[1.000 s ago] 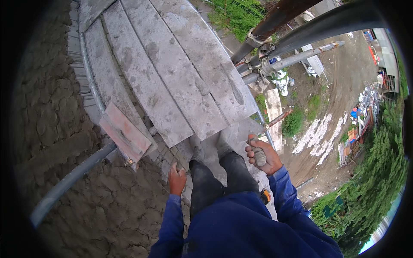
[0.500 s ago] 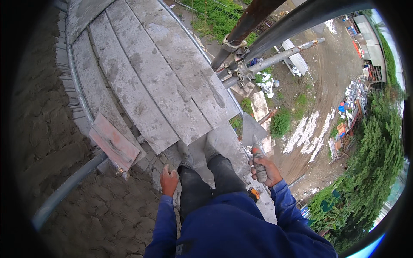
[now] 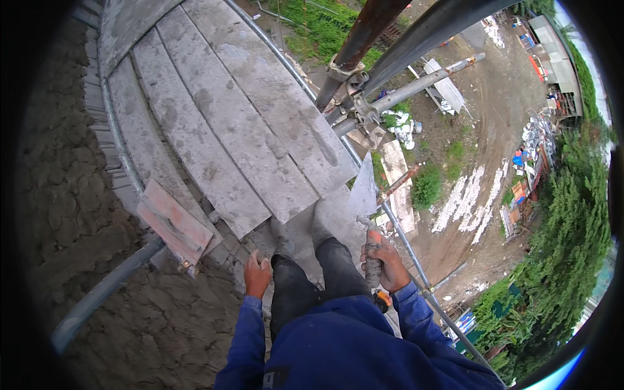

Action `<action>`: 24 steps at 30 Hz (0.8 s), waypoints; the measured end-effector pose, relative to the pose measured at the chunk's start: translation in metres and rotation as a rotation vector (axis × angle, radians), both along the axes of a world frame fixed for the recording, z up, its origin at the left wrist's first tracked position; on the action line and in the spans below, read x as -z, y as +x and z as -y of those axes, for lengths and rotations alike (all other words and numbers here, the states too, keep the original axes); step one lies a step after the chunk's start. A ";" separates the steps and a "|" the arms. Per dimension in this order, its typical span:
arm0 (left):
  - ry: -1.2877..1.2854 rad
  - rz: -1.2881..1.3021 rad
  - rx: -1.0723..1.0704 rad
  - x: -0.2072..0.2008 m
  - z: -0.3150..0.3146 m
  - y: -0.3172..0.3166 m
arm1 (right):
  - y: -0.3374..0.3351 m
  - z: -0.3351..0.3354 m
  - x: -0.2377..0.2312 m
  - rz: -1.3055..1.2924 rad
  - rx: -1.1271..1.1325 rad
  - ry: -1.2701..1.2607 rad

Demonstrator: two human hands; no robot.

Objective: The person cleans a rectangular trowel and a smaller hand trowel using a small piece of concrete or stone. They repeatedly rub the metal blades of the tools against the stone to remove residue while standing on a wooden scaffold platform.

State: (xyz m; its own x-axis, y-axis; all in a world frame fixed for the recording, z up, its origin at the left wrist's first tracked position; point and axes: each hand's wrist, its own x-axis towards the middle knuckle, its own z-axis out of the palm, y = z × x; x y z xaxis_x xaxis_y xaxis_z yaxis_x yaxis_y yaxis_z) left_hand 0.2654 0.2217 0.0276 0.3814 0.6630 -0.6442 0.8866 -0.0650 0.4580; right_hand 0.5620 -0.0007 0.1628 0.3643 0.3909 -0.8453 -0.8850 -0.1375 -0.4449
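Observation:
My right hand (image 3: 389, 265) is wrapped round the handle of a pointing trowel (image 3: 364, 188). The trowel's grey triangular blade points up and away, over the plank edge. Beside my left thigh hangs my left hand (image 3: 257, 276), empty, with its fingers loosely bent and a little apart. Farther left, a worn reddish plastering float (image 3: 172, 218) lies tilted at the platform's edge, near the wall and touching neither hand.
I stand on grey scaffold planks (image 3: 221, 130) spattered with mortar. To the left is a rough mortar-covered wall (image 3: 65, 214) and a grey pipe (image 3: 107, 292). Upright scaffold tubes (image 3: 354, 52) with clamps rise ahead on the right. Beyond the rail, a muddy yard (image 3: 487, 130) lies far below.
My right hand has moved left and inward with the trowel, and the blade has swung up and left over the planks. The left hand stays nearly in place.

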 end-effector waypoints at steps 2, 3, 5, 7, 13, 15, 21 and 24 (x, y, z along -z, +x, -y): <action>0.003 -0.003 -0.019 -0.008 -0.003 0.004 | 0.002 -0.016 0.003 0.061 -0.024 -0.190; -0.019 -0.001 -0.031 -0.010 -0.005 0.002 | 0.001 -0.014 0.012 0.129 -0.077 -0.270; -0.063 0.001 -0.061 -0.013 -0.006 -0.004 | 0.002 -0.004 -0.004 -0.026 0.050 -0.015; -0.003 -0.008 -0.040 -0.004 -0.005 -0.021 | -0.007 0.004 -0.009 -0.070 0.138 0.190; 0.001 -0.003 -0.010 -0.002 -0.003 -0.015 | -0.005 -0.002 -0.005 -0.077 0.038 0.218; -0.012 -0.006 -0.022 -0.004 -0.003 -0.016 | -0.006 -0.006 -0.005 -0.067 -0.003 0.182; -0.033 -0.048 -0.048 -0.006 -0.003 -0.019 | -0.011 -0.001 0.014 -0.054 -0.097 -0.014; -0.037 -0.074 -0.036 -0.003 -0.003 -0.024 | -0.010 0.004 0.039 -0.135 -0.149 -0.125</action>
State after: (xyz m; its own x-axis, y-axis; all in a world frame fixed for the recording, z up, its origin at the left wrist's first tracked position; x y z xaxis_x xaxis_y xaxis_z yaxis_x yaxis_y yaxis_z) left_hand 0.2411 0.2249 0.0302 0.3087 0.6504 -0.6940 0.9194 -0.0170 0.3930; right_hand 0.5523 -0.0050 0.1238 0.1905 0.3214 -0.9276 -0.9013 -0.3173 -0.2951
